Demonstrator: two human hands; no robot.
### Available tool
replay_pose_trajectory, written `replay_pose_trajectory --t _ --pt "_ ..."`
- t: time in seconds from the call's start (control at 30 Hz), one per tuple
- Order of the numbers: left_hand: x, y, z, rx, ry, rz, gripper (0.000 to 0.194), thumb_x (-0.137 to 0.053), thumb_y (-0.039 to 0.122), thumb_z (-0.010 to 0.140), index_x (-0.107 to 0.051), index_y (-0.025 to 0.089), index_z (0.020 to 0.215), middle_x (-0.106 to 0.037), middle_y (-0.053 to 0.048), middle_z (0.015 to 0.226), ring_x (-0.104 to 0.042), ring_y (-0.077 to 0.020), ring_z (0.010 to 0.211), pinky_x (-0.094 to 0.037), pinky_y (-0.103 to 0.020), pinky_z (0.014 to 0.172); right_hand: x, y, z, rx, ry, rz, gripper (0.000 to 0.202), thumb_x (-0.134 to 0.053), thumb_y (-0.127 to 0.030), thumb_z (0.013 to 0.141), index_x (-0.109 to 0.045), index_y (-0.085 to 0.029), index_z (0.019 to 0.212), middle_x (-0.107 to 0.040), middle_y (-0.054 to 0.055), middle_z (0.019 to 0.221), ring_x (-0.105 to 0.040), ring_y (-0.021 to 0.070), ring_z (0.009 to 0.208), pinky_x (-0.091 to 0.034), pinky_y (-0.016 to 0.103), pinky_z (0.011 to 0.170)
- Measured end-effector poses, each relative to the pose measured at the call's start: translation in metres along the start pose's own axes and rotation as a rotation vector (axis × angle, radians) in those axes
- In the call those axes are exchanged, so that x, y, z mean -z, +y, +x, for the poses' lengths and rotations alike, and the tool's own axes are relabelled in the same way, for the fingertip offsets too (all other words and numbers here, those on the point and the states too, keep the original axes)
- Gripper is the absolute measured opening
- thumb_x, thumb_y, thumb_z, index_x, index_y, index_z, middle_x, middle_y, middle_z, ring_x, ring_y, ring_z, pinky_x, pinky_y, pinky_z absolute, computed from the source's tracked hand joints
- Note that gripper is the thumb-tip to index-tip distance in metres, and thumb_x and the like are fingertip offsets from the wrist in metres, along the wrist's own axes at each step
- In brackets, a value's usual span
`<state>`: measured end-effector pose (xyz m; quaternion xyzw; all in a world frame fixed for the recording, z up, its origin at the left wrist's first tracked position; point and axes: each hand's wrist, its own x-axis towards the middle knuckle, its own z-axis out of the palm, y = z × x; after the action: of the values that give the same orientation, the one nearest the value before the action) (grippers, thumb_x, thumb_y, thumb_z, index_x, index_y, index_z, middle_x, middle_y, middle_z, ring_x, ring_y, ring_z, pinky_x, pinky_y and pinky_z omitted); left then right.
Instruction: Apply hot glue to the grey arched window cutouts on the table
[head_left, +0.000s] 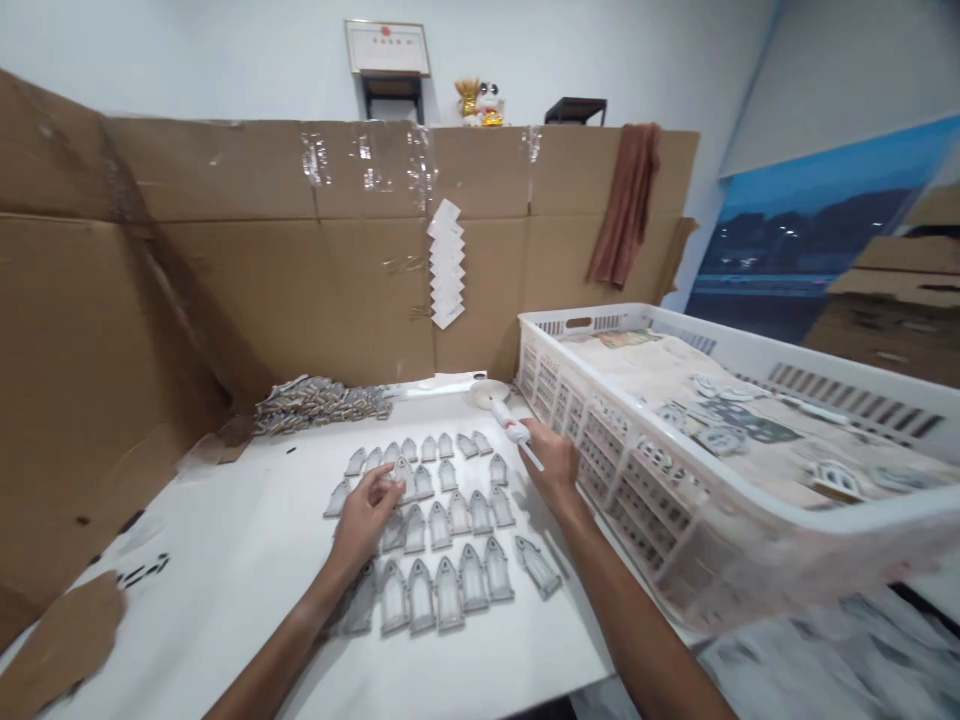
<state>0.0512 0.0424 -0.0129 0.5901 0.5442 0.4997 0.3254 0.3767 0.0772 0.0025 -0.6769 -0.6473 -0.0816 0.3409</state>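
Observation:
Several small grey arch-shaped pieces (448,595) with pointed tops lie in rows on the white table. My left hand (369,510) is over the left part of the rows, its thumb and fingers closed at the edge of one arch-shaped piece (403,478). To the right of the rows, my right hand (553,465) grips a slim white tube (512,427) with a red mark, tilted toward the back. The tube's far end is beside a pale round disc (489,394). One arch-shaped piece (537,567) lies askew at the right, below my right hand.
A heap of small grey pieces (322,403) lies at the back left. Close on the right stands a white plastic crate (600,450) holding pale parts on a sheet. Cardboard walls (360,290) enclose the back and left. A cardboard scrap (67,645) lies front left.

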Motion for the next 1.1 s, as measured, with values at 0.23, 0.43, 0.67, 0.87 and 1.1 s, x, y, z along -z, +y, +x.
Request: replay_pose_trajectory --t 0.23,0.43,0.67,0.87,1.1 --pt "-0.054 0.018 0.04 -0.073 -0.218 0.276 0.059 -0.061 0.051 0.085 -0.059 0.015 0.132 -0.069 0.001 0.074 -0.068 -0.0232 0.073 -0.048 -0.033 0.072 -0.006 0.001 0.001 -0.002 -0.045 0.084 0.026 -0.054 -0.033 0.105 -0.078 -0.026 0.114 -0.08 0.004 0.098 -0.066 0.0172 0.077 -0.024 0.029 0.061" --pt "-0.092 0.033 0.053 -0.035 -0.312 0.468 0.048 -0.058 0.041 0.087 -0.063 0.015 0.126 -0.076 -0.003 0.083 -0.073 -0.025 0.08 -0.048 -0.032 0.075 -0.004 0.007 -0.001 -0.021 -0.071 0.156 0.023 -0.056 -0.033 0.103 -0.077 -0.026 0.109 -0.078 0.004 0.093 -0.066 0.0174 0.078 -0.025 0.029 0.063" --pt "-0.093 0.034 0.054 -0.05 -0.291 0.671 0.035 -0.058 0.032 0.092 -0.066 0.016 0.122 -0.079 -0.005 0.088 -0.075 -0.0264 0.087 -0.048 -0.033 0.078 -0.008 0.01 0.003 -0.055 -0.042 0.146 0.027 -0.053 -0.037 0.105 -0.077 -0.026 0.101 -0.077 0.004 0.087 -0.063 0.0173 0.075 -0.023 0.03 0.063" --pt "-0.093 0.045 0.049 -0.17 -0.248 0.846 0.035 -0.056 0.03 0.096 -0.071 0.014 0.123 -0.076 -0.011 0.099 -0.069 -0.0318 0.103 -0.047 -0.039 0.091 0.001 0.007 0.006 -0.076 -0.081 0.141 0.023 -0.055 -0.033 0.104 -0.076 -0.025 0.1 -0.078 0.004 0.09 -0.063 0.0168 0.074 -0.021 0.031 0.063" --pt "-0.138 0.063 0.039 -0.373 -0.288 1.035 0.041 -0.057 0.046 0.102 -0.082 0.017 0.115 -0.07 -0.018 0.12 -0.057 -0.0368 0.12 -0.042 -0.047 0.106 0.003 0.006 0.005 -0.133 -0.065 0.162 0.018 -0.058 -0.03 0.103 -0.075 -0.026 0.103 -0.08 0.004 0.098 -0.066 0.0176 0.079 -0.023 0.031 0.065"
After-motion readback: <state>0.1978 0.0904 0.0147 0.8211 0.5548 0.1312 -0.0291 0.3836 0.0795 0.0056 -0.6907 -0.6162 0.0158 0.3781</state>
